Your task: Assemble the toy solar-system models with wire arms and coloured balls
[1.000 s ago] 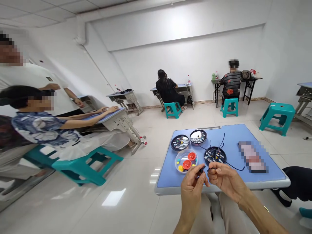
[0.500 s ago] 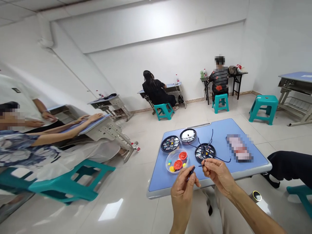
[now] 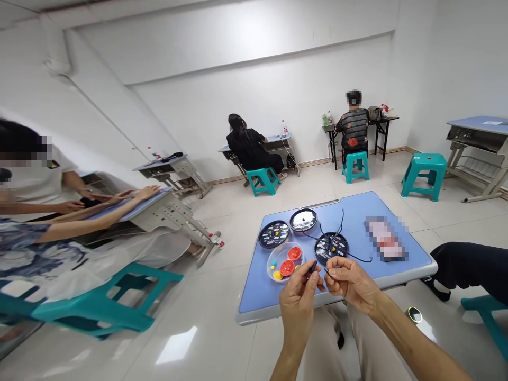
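Observation:
My left hand [image 3: 297, 302] pinches a small black part [image 3: 313, 267] between thumb and fingers, above the table's front edge. My right hand [image 3: 350, 283] pinches the thin end of a black wire [image 3: 327, 271], a short gap from that part. The wire trails across a round black tray [image 3: 332, 247] on the blue table [image 3: 254, 296]. Nearest my left hand lies a clear round dish [image 3: 284, 263] of red and yellow pieces. Behind it sit a black round tray [image 3: 273, 234] and a round lid [image 3: 303, 219]. A pixelated pink-and-white item [image 3: 386, 239] lies at the table's right.
Two co-workers [image 3: 47, 211] sit or stand at a desk on the left, beside a teal stool [image 3: 101, 307]. Farther back, two seated people work at desks. A dark-trousered leg [image 3: 468, 264] reaches in at the right, near another teal stool [image 3: 423, 174].
My hands have drawn closer together, bringing the wire end near the small black part. The whole scene has shifted in view as my head turned.

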`<act>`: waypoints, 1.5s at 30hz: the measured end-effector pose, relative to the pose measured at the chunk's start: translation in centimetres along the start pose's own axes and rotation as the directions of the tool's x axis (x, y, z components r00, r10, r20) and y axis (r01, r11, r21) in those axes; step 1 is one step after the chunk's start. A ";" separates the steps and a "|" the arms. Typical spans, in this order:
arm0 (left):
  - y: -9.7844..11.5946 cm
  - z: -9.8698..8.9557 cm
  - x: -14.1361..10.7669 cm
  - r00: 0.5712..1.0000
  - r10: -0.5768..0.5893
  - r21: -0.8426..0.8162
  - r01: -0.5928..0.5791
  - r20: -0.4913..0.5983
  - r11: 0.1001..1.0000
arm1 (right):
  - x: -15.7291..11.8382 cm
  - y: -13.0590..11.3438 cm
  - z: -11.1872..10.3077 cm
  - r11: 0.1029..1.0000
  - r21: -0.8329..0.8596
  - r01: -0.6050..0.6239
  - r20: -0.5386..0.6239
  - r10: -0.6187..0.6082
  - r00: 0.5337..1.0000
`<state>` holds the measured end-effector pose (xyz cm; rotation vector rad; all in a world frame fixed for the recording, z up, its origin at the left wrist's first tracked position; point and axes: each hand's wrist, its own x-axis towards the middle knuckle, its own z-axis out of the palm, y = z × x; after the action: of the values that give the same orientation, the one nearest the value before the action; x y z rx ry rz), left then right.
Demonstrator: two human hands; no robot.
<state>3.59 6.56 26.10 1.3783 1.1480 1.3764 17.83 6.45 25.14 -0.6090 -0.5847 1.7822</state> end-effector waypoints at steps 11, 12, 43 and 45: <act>-1.1 0.4 0.2 0.988 0.155 0.152 -0.148 -0.031 0.977 | 0.1 0.6 -0.7 0.998 0.032 -0.058 0.024 0.057 0.998; -1.1 0.5 0.1 0.989 0.131 0.160 -0.118 -0.074 0.980 | 0.0 0.8 -0.6 1.000 0.012 -0.004 0.017 0.004 1.000; -1.2 -0.1 -0.5 1.000 -0.001 -0.082 0.003 0.025 0.997 | -0.4 0.4 0.7 0.795 -0.506 0.334 -0.112 -0.445 0.889; -1.4 -0.1 -0.5 0.999 0.032 -0.078 -0.029 0.028 0.997 | -0.5 0.3 0.7 0.756 -0.558 0.344 -0.092 -0.467 0.879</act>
<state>3.42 6.35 24.67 1.3612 1.0475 1.4034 17.30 5.80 25.48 -0.9638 -0.9813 1.1056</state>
